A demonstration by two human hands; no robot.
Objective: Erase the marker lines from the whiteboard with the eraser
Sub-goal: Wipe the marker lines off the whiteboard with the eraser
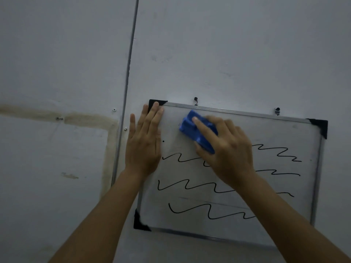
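Currently, the whiteboard (284, 133) hangs tilted on the wall (228, 54); it has a silver frame and black corner caps. My right hand (228, 149) has its grip clamped on the blue eraser (191, 128), index finger laid along its back, pressing it against the board's upper left area. My left hand (144, 141) lies flat, fingers straight, over the board's top left corner and edge. Count: one whiteboard, one eraser, four wavy black marker lines (209, 212), partly hidden behind my right hand and forearm.

A bare indoor room: stained grey wall (228, 44) (screws (114, 109) showing), hung whiteboard (296, 205).
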